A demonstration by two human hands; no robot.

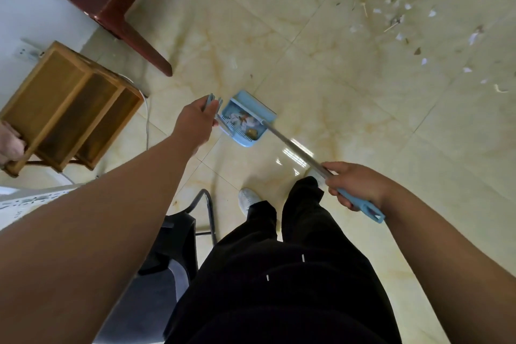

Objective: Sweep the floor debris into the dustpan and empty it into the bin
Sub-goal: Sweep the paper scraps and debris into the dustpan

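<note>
The dustpan [259, 131] was ahead of the person's feet [248, 198], with scraps [240, 119] inside it. The left hand [195, 123] gripped the dustpan just at its left. The right hand [354, 186], nearer and to the right, held the broom handle [296, 149], which ran into the pan. Debris [399, 19] lay scattered on the floor [335, 92] far right. A shelf unit [69, 109] stood left, with a table leg [134, 33] behind it.

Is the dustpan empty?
No, the dustpan has white scraps and a yellowish bit lying inside it.
</note>
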